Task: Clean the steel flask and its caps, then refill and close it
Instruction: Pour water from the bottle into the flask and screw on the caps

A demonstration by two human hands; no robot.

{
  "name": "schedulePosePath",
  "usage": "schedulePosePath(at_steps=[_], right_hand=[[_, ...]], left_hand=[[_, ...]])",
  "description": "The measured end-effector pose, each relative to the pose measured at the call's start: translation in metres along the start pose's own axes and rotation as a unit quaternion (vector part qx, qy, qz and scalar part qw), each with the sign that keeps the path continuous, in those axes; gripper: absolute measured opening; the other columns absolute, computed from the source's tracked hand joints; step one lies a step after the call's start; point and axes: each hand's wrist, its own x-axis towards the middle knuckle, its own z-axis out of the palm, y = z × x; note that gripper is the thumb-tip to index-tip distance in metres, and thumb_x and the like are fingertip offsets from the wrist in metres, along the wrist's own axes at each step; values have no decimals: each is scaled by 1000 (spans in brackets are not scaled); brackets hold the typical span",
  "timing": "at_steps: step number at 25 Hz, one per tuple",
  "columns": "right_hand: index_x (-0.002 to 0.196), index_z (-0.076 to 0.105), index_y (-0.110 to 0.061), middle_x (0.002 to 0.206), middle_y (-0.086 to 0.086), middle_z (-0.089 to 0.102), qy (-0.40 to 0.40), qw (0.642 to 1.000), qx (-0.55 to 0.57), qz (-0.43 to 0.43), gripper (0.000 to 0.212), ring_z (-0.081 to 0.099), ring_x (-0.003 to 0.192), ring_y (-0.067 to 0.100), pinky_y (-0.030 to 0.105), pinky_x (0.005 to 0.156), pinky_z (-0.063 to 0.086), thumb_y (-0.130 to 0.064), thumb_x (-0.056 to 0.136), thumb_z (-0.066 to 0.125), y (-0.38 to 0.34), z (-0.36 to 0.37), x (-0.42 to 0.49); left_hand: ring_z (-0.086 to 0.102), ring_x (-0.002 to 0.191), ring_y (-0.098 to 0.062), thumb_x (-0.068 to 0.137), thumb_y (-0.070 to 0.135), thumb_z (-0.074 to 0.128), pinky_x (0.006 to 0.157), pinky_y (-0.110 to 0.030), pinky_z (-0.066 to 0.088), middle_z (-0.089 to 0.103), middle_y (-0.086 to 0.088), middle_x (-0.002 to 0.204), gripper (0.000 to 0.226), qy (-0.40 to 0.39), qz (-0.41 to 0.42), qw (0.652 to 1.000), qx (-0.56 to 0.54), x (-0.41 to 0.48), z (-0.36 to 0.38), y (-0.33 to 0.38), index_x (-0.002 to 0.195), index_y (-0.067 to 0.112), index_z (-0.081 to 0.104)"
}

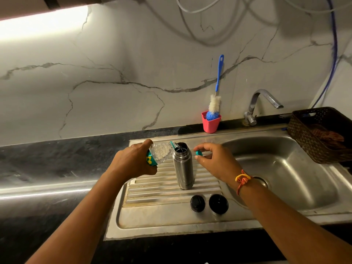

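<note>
The steel flask [183,166] stands upright and uncapped on the ribbed drainboard [163,189]. My left hand [133,161] grips a clear plastic water bottle [162,152] with a green label, tipped so its neck lies at the flask's mouth. My right hand [215,161] hovers just right of the flask and pinches a small teal bottle cap [199,153]. Two black flask caps [197,203] [218,203] lie on the drainboard in front of the flask.
A steel sink basin [285,168] with a tap [262,105] lies to the right. A pink cup [211,122] holding a blue bottle brush [217,92] stands at the back wall. A dark woven basket [320,134] sits at the sink's far right. Black countertop [57,161] extends left.
</note>
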Motion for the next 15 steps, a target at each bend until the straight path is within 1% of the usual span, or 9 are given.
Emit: schedulePosePath(at_steps=[3,6,13,15], right_hand=[[118,67,-19,122,0,65,-2,1000,1,-2,27,59,92,6,7,69,46,-17,91,67,0,0,2],[119,67,-19,123,1,65,-5,1000,3,0,27,59,94,7,7,70,46,-17,92,67,-1,0,2],[118,67,-20,124,0,64,-2,1000,9,-2,27,59,92,7,6,68,46,-16,91,68,0,0,1],[117,68,-20,122,0,65,-2,1000,12,-6,27,61,90,6,7,69,47,-16,91,68,-1,0,0]], left_hand=[[66,111,-22,80,49,81,82,-33,58,64,1,135,80,0,1,1000,9,0,-1,-1,145,26,40],[66,113,-23,80,48,81,83,-34,59,63,1,137,81,-2,1,1000,18,0,-4,-2,146,26,40],[66,112,-21,82,47,80,77,-29,55,62,2,136,79,-4,2,999,41,1,-11,0,146,27,39],[65,111,-21,81,47,80,76,-28,54,62,1,136,79,-5,3,999,48,1,-12,0,146,27,38]])
